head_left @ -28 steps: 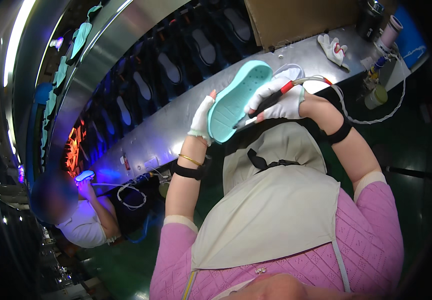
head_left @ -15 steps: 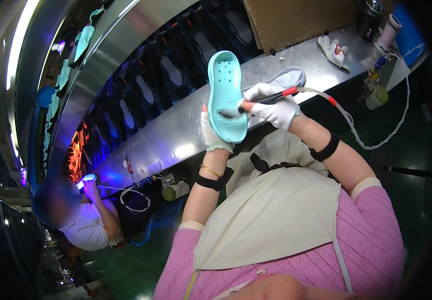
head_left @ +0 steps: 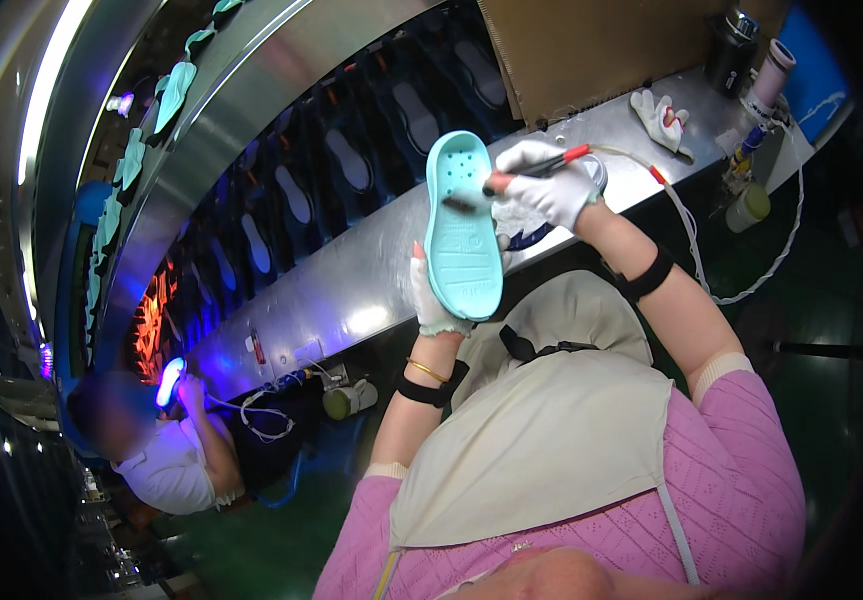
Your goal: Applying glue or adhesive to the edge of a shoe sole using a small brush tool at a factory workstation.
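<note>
My left hand (head_left: 430, 297), in a white fingertip-less glove, holds a turquoise shoe sole (head_left: 465, 258) upright from behind its lower end. The sole has a row of small holes near the top and grooves lower down; most of my left fingers are hidden behind it. In my right hand (head_left: 550, 192), also gloved in white with bare fingertips, is a brush (head_left: 466, 203) with a dark handle and a red band. Its blurred bristles are at the upper half of the sole's inner face. A thin tube (head_left: 674, 196) runs from the handle's back end.
Behind my right hand, a dish-like thing (head_left: 599, 178) stands on the metal ledge (head_left: 324, 287). A spare glove (head_left: 662, 125), a black bottle (head_left: 732, 55) and a pink cylinder (head_left: 774, 75) lie farther right. Soles (head_left: 350, 160) ride beyond the ledge. A co-worker (head_left: 177, 465) sits at left.
The brush has moved from the lower part of the sole up to its holed upper half. The sole sits slightly lower in view. The co-worker's glowing piece has tilted more upright.
</note>
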Demonstrator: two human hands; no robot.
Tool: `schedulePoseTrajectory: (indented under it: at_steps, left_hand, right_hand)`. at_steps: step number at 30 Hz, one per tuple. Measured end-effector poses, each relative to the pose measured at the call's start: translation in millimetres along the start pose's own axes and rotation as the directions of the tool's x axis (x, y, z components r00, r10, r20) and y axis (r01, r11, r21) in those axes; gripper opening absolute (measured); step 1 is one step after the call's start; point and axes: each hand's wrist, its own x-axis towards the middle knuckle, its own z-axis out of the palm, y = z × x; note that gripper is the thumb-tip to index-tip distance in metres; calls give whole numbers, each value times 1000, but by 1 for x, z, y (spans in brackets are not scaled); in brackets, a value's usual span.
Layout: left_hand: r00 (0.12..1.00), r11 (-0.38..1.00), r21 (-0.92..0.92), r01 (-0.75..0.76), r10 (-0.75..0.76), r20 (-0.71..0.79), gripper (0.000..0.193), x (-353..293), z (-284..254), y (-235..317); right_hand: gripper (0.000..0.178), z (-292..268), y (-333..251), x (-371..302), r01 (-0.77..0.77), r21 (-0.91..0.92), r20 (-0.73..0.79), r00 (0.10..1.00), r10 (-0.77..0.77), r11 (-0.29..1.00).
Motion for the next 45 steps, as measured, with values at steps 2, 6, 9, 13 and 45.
schedulePoseTrajectory:
  at_steps: [2,6,9,13,45]
  left_hand:
    - [999,1000,-19,18,-18,-29,80,-6,2,-1]
    - [1000,998,60,19,-20,8,79,-5,-2,3]
    - [995,987,133,-88,92,-27,73,-4,10,11]
    - [998,973,222,-59,65,-20,73,-3,-16,20]
    - [817,682,545,-488,577,11,39,127,161,283]
  right_hand:
    - [8,-8,6,14,160,18,-141,978,-156,987]
    - [13,1,13,4,441,-67,-96,890,-446,895]
    - [17,8,2,-24,476,-202,180,877,-445,856]
    - [16,2,4,-20,369,-44,144,922,-360,928]
    - [15,-19,-51,-35,601,-145,174,798,-578,786]
